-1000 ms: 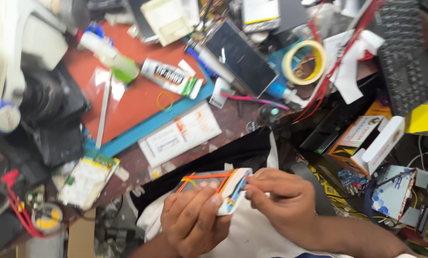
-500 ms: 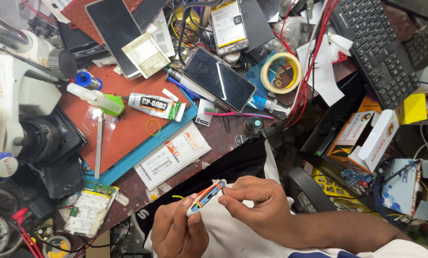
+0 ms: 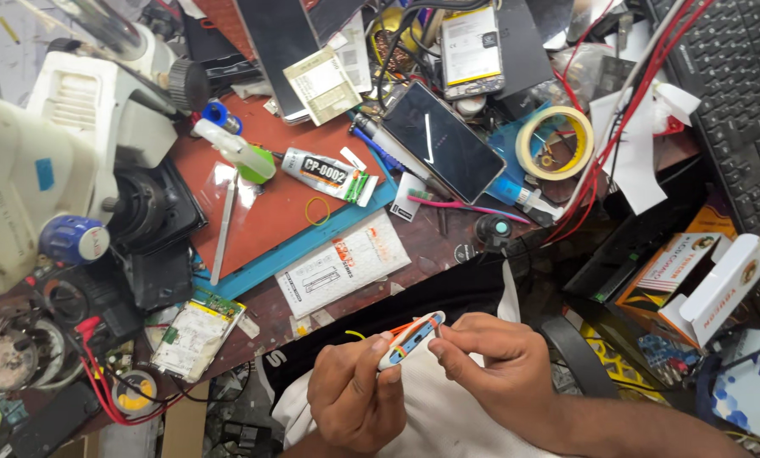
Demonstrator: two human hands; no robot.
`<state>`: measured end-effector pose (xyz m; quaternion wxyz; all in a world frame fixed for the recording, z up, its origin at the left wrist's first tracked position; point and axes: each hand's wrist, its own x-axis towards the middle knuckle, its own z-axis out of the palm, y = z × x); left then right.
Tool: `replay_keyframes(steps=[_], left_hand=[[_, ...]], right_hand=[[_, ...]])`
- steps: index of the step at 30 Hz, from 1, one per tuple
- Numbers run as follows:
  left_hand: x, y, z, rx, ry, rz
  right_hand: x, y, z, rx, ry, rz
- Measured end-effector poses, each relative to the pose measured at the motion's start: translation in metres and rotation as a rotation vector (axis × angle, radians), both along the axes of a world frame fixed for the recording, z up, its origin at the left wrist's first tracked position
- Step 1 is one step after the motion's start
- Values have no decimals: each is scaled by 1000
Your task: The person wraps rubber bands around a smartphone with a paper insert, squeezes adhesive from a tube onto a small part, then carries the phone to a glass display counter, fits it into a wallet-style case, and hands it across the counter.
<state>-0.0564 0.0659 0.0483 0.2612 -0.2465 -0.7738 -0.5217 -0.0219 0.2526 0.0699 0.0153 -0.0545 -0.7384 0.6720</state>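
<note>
Both my hands hold a small phone body seen edge-on, white with orange and blue on it, low in the middle of the view. My left hand grips its lower left end, fingers curled around it. My right hand pinches its upper right end between thumb and fingers. A thin yellow band sticks out by the left fingers. My hands are over my lap, on white and black cloth.
A cluttered bench: white microscope at left, red mat with a glue tube and metal blade, a dark phone, tape roll, circuit board, black keyboard, small boxes at right.
The view has tilted, so the bench slid down the frame. The phone body turned from face-up to edge-on in my hands, and my hands closed in on its ends.
</note>
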Motion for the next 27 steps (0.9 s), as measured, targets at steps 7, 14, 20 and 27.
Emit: replay_keyframes(steps=[7,14,20,27], left_hand=[[1,-3,-3,37,-62,-2],[14,10,-3,290,-312,-18],[16,1,2,335,-312,-184],[18,-12,-9,324,-302,-283]], right_hand=[[-2,-2,-2,5,83,18],[-21,1,19,212,215,22],[-29,1,33,333,297,-2],[-10,3,35,333,37,54]])
